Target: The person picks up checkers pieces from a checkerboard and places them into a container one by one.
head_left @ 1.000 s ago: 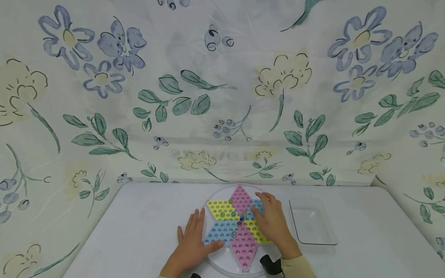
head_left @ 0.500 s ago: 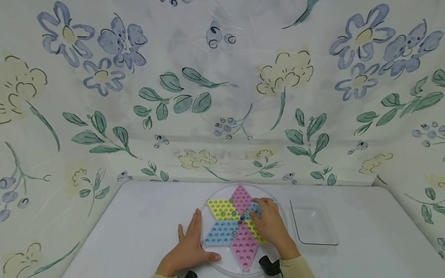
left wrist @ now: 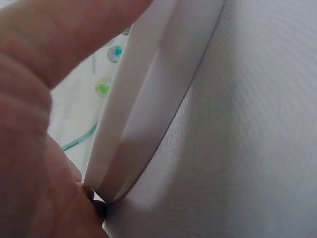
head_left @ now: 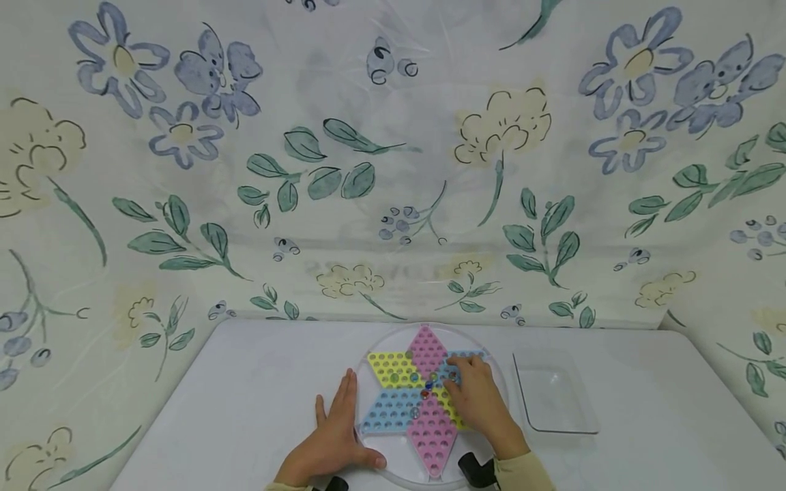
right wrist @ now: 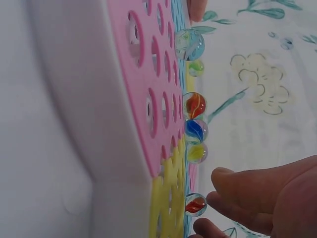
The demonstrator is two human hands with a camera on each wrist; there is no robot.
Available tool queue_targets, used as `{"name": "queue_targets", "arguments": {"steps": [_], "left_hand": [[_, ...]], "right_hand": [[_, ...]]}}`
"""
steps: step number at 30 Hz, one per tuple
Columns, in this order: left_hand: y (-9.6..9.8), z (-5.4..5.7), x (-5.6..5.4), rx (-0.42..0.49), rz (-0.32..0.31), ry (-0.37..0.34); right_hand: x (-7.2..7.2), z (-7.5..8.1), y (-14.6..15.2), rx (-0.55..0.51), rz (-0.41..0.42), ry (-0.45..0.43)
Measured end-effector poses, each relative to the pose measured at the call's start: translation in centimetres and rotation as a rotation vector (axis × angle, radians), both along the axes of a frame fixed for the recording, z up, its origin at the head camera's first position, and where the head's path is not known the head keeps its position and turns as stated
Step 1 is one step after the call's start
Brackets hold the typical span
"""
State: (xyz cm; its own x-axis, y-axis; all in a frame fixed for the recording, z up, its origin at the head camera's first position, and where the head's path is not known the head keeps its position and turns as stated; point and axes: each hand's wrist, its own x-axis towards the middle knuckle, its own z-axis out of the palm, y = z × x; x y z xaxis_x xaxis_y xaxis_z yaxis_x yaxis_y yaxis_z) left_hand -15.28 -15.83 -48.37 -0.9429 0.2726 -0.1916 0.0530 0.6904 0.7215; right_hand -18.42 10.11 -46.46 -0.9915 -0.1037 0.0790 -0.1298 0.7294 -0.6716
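Backdrop (right wrist: pixel 260 109) behind red marble (right wrist: pixel 196 205): right wrist only

Screened-off table spot, home or studio unclear. Floral sheeting (head_left: pixel 344 228) at back and both sides, white table (head_left: pixel 258 399) within

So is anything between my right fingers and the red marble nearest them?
Nothing visible. In the right wrist view, your right fingers are right beside that red marble, possibly touching it; the yellow marble and blue marble sit off to one side.
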Motion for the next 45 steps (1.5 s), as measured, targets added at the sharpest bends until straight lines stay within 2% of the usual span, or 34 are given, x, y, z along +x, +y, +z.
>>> {"name": "queue_targets", "arguments": {"steps": [31,45], "left_hand": [[0.19,0.33,0.03,-0.017,0.011,-0.015],[0.12,0.25,0.1,-0.005,0.016,-0.011]], "right_hand": [[-0.33,-0.89,0.4,-0.015,-0.017,0.058],[0.01,0.04,0.42,-0.029,-0.007,0.123]]}}
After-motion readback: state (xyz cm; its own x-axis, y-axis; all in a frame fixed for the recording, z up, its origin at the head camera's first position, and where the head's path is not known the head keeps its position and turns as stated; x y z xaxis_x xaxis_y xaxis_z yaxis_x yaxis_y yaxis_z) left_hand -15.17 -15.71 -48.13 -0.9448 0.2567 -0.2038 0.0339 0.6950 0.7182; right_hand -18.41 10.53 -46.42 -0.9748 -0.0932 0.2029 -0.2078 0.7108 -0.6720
